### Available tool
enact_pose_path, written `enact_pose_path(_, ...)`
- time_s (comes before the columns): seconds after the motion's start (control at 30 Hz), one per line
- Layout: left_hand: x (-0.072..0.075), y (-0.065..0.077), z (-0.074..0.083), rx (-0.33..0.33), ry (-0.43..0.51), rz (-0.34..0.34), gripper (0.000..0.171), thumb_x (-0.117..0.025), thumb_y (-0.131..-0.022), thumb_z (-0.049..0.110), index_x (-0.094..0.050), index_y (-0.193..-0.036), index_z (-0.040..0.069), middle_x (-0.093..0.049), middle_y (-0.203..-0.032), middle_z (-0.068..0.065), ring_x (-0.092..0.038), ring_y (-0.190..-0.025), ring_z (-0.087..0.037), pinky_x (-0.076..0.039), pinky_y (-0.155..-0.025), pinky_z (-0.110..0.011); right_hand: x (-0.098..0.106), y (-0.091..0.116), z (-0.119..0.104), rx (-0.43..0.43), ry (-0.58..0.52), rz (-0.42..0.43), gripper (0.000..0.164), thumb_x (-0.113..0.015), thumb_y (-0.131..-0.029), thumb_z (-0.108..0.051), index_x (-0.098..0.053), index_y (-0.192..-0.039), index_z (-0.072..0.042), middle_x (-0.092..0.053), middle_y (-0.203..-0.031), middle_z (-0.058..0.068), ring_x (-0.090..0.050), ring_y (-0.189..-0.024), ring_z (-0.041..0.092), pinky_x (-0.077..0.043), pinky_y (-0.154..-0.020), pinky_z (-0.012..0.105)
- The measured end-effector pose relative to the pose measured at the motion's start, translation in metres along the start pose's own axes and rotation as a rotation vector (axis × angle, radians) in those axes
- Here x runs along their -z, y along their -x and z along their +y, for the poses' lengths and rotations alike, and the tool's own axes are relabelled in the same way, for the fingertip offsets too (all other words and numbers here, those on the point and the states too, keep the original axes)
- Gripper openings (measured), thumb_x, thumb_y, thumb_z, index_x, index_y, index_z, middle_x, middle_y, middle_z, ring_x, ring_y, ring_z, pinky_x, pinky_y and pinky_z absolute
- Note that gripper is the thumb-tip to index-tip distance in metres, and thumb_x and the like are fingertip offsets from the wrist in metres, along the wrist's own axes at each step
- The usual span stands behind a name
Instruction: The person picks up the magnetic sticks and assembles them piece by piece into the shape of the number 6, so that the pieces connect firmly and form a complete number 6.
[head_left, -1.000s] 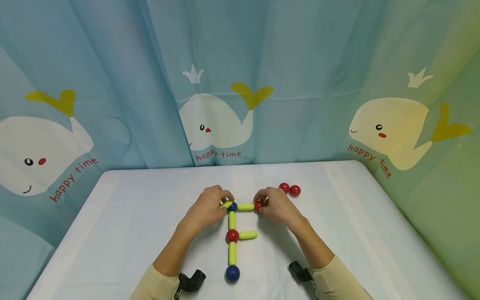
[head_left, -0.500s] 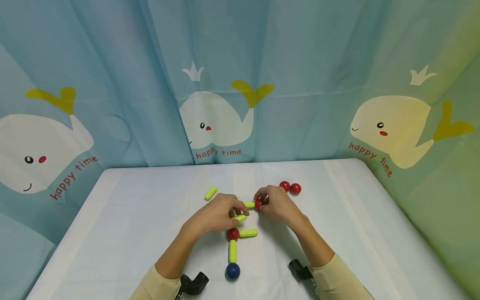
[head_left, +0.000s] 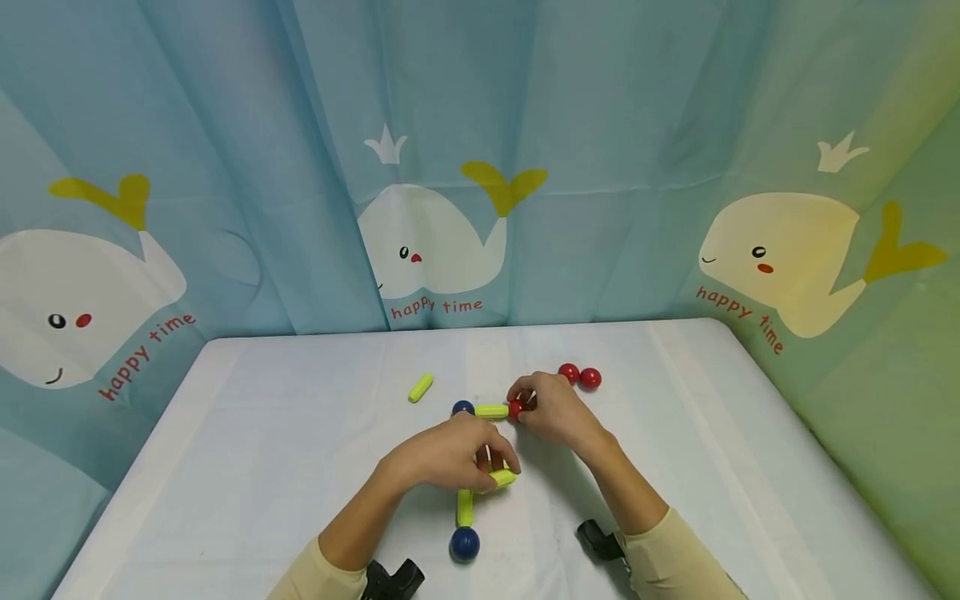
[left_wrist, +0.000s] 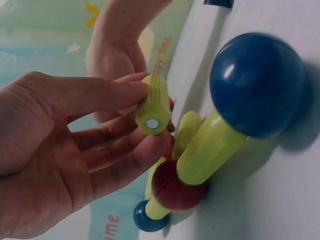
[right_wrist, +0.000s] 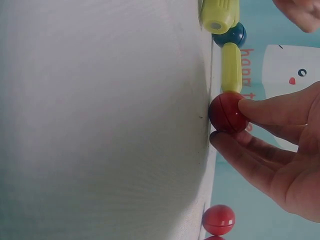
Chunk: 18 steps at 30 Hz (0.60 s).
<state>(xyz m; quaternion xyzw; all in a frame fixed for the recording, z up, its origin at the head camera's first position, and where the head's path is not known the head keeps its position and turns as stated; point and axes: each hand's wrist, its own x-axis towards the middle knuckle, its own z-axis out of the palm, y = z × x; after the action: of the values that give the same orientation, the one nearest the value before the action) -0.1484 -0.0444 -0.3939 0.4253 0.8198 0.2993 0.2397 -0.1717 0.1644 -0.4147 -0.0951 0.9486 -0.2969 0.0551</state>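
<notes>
My left hand (head_left: 453, 454) pinches a yellow-green magnetic rod (left_wrist: 154, 107) between thumb and fingertips, above a figure of rods and balls on the table. With thumb and fingers, my right hand (head_left: 558, 408) grips a red ball (right_wrist: 226, 112) at the end of the figure's far rod (head_left: 492, 412). That rod joins a far blue ball (head_left: 462, 407). A near blue ball (left_wrist: 257, 85) connects by another rod (left_wrist: 207, 150) to a middle red ball (left_wrist: 172, 187), which the left hand hides in the head view. A side rod (left_wrist: 189, 127) shows partly behind them.
A loose yellow-green rod (head_left: 421, 387) lies beyond the figure on the left. Two red balls (head_left: 590, 378) rest behind the right hand. Black wrist devices (head_left: 598, 540) sit by both sleeves. A whale-print curtain (head_left: 600, 250) hangs behind the white table (head_left: 262, 467).
My left hand has come from the far blue ball toward me and slightly right, carrying a rod. The loose rod on the left came into view. My right hand stays at its red ball.
</notes>
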Motion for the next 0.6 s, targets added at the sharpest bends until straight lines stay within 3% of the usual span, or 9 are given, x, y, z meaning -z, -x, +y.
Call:
enact_pose_path(0.3, -0.012, -0.004, 0.007, 0.003, 0.060, -0.144, 0.022, -0.081, -0.087, 0.004, -0.082, -0.106, 0.015, -0.069, -0.080, 0.012, -0.062, -0.067, 0.003, -0.052, -0.067, -0.016, 0.000, 0.000, -0.001, 0.002, 0.002, 0.005, 0.017, -0.075, -0.084, 0.003, -0.077, -0.097, -0.008, -0.070, -0.087, 0.006, -0.059, -0.081, 0.019, -0.052, -0.070, 0.030)
enact_pose_path(0.6, -0.021, -0.006, 0.012, -0.031, 0.048, -0.240, 0.022, -0.081, -0.087, 0.003, -0.082, -0.106, 0.014, -0.067, -0.078, 0.013, -0.063, -0.068, 0.004, -0.053, -0.068, -0.014, -0.001, 0.001, 0.000, 0.001, 0.004, 0.007, 0.017, -0.075, -0.085, 0.003, -0.077, -0.097, -0.008, -0.069, -0.087, 0.005, -0.059, -0.080, 0.019, -0.052, -0.070, 0.031)
